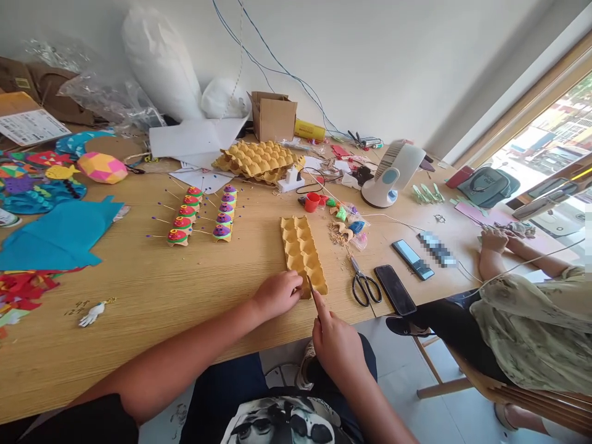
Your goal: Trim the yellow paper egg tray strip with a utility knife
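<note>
A long yellow strip of egg carton [303, 253] lies on the wooden table [185, 290], running away from me. My left hand [277, 294] is closed on the strip's near end, holding it down. My right hand [335, 342] grips a thin blade or knife [313, 295], index finger stretched along it, its tip at the carton's near edge. Black scissors [365, 287] lie just right of the strip.
Two rows of painted carton caterpillars [203, 213] stand mid-table, a stack of egg trays [256, 160] and a cardboard box [274, 116] behind. Blue felt [55, 234] lies left. Two phones [395, 290], a small fan [393, 172]. Another person [522, 320] sits at right.
</note>
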`<state>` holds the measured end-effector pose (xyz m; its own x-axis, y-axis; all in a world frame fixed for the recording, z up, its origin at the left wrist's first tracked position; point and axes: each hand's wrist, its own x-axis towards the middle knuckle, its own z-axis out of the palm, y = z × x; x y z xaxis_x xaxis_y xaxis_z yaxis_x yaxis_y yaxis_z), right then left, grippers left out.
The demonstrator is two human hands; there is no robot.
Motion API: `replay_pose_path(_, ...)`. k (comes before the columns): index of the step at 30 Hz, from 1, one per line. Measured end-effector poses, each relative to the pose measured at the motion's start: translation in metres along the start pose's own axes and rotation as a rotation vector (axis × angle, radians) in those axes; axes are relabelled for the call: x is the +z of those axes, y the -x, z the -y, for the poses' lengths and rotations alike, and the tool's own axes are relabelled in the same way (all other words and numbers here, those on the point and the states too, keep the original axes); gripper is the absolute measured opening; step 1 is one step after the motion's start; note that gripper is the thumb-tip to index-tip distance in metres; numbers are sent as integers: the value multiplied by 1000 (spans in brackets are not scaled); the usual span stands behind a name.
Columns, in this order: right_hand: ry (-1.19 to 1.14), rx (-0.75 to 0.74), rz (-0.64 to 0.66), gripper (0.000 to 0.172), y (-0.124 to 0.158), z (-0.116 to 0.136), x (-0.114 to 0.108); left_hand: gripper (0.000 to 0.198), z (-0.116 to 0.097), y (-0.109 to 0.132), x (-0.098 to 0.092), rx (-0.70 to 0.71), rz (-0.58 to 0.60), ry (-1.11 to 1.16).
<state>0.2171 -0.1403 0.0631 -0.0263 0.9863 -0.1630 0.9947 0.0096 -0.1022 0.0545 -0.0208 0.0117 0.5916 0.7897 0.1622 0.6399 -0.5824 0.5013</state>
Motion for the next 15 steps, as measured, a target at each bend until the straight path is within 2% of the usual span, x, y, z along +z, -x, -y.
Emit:
replay_pose_path(3, -29, 15, 3, 64, -3, -4, 3, 17, 1, 0, 8, -24, -48, 5)
replay_pose_path(7, -36, 15, -5, 65, -3, -5, 8, 15, 9, 3, 18, 51, -102, 1)
replay_pose_path(15, -2, 29, 22, 63, -7, 2, 5, 22, 17, -1, 16, 102, -121, -1)
